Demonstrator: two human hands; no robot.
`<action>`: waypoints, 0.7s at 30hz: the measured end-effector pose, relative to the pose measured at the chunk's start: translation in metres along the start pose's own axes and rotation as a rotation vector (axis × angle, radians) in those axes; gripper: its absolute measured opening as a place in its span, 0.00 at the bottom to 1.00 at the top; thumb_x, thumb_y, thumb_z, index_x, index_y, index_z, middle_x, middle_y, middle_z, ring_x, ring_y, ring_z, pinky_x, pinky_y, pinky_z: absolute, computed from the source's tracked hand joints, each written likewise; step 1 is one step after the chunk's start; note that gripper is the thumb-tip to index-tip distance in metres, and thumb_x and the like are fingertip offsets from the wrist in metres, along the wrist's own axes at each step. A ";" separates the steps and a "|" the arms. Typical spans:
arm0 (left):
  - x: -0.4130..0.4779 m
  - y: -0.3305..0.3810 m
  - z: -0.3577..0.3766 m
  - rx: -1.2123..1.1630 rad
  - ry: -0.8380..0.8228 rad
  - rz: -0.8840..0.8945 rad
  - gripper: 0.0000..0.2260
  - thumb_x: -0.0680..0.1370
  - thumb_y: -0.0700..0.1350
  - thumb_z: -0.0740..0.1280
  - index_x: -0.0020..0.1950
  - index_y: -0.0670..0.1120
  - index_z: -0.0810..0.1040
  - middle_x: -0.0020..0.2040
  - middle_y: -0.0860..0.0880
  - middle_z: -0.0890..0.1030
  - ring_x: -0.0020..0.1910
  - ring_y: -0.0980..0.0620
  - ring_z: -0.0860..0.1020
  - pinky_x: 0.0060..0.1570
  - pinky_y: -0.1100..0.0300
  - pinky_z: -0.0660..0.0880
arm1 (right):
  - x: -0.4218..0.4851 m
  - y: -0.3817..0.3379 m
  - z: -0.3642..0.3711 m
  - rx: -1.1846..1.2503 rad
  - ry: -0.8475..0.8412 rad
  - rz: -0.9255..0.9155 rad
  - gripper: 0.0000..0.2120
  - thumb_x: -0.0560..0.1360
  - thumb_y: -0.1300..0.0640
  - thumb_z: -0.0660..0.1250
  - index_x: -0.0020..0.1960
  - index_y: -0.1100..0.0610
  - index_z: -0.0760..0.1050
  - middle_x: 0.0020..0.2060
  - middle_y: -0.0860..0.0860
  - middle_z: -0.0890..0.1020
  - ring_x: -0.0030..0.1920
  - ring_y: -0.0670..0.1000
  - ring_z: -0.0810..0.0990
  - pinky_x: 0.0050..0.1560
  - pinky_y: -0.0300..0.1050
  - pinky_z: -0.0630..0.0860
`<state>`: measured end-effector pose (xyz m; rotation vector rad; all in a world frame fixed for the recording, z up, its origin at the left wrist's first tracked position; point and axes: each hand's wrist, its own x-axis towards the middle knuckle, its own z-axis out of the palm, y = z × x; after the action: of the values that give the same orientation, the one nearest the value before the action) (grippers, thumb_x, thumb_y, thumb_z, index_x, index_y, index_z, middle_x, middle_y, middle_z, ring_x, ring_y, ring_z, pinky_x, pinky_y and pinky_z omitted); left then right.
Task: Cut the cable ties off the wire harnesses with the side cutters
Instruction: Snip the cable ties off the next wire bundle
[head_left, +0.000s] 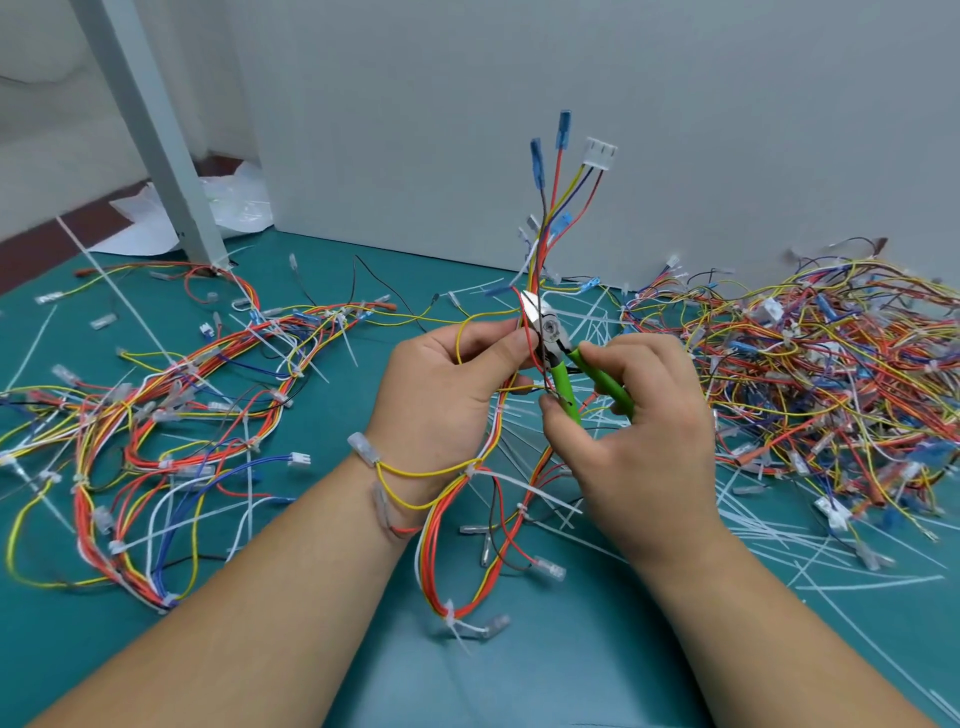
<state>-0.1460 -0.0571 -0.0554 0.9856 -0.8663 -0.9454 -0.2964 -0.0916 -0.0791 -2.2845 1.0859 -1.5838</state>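
Observation:
My left hand (447, 384) grips a wire harness (550, 218) of red, yellow, blue and white wires, holding it upright above the green mat. Its blue terminals and a white plug point upward, and its lower part loops over my left wrist and hangs down with white cable ties (524, 512) on it. My right hand (644, 415) grips the green handles of the side cutters (558, 353). Their steel jaws (531, 305) are slightly apart against the bundle just above my left thumb.
Harnesses with ties (171, 395) spread over the left of the green mat (571, 665). A tangled heap of wires (810, 374) lies at the right. Cut white ties (779, 540) litter the mat. A grey post (156, 130) stands at the back left, before a grey wall.

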 end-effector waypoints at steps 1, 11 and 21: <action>0.000 0.000 0.000 0.006 -0.007 0.012 0.06 0.78 0.36 0.70 0.46 0.45 0.85 0.36 0.54 0.86 0.35 0.62 0.82 0.34 0.71 0.75 | 0.000 0.000 0.000 0.005 0.001 0.002 0.19 0.67 0.65 0.81 0.56 0.62 0.81 0.50 0.51 0.75 0.53 0.41 0.75 0.54 0.37 0.76; 0.001 -0.001 -0.001 0.014 -0.013 0.043 0.07 0.78 0.35 0.70 0.46 0.45 0.85 0.36 0.54 0.86 0.34 0.62 0.82 0.33 0.72 0.74 | -0.001 -0.001 0.002 -0.036 -0.012 0.039 0.20 0.66 0.65 0.81 0.54 0.61 0.79 0.49 0.50 0.75 0.54 0.35 0.71 0.55 0.30 0.69; 0.001 -0.002 -0.001 0.036 0.007 0.032 0.06 0.78 0.36 0.71 0.46 0.45 0.85 0.37 0.53 0.86 0.36 0.61 0.82 0.35 0.70 0.75 | -0.001 0.002 0.003 -0.054 -0.015 0.030 0.18 0.66 0.67 0.80 0.53 0.61 0.79 0.49 0.50 0.74 0.53 0.31 0.70 0.56 0.27 0.67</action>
<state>-0.1453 -0.0580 -0.0578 1.0024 -0.8933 -0.9014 -0.2948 -0.0930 -0.0826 -2.2986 1.1676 -1.5423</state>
